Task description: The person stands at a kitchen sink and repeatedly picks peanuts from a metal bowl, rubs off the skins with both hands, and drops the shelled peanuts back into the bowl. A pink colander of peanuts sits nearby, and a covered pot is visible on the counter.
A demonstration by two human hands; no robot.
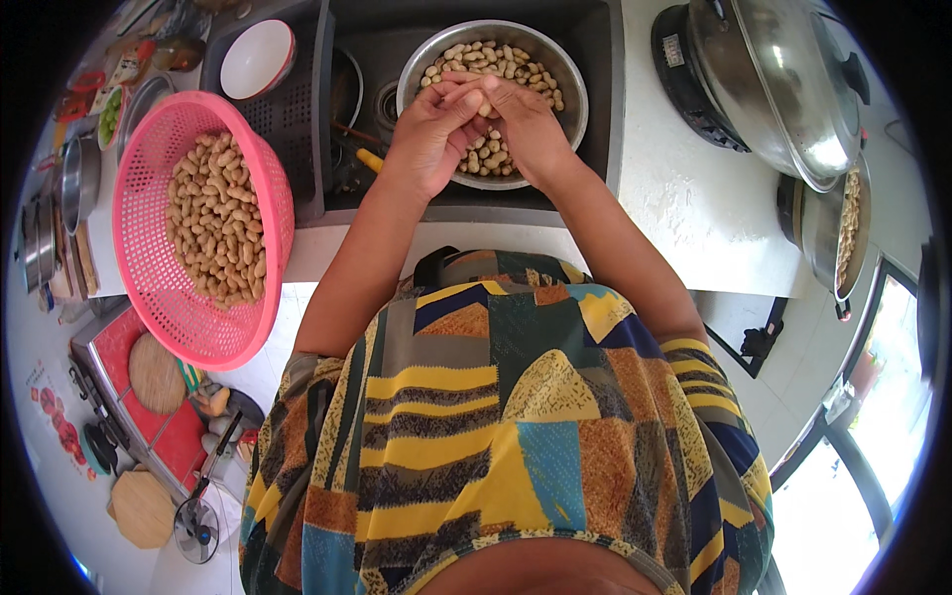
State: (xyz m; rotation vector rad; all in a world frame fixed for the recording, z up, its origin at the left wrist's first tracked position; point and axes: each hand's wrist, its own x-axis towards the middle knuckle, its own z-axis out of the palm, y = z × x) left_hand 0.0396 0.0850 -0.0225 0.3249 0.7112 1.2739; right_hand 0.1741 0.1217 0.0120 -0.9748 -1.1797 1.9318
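Observation:
My left hand [440, 134] and my right hand [529, 123] meet above a round stainless steel bowl [579, 89]. Between their fingertips they pinch one pale peanut [485, 108], partly covered by the thumbs. Many unshelled peanuts [491, 158] lie in the bowl below, some hidden by my hands. The bowl sits in the dark basin of a kitchen sink [595, 167]. To the left, a pink plastic colander [277, 201] holds a large heap of unshelled peanuts [216, 223].
A white bowl with a red rim [256, 59] sits on the sink's perforated drainer [286, 123]. A yellow handle [369, 160] pokes up inside the basin. On the right counter stands a large lidded steel pot [788, 82], with a pan of peanuts [848, 230] beyond it.

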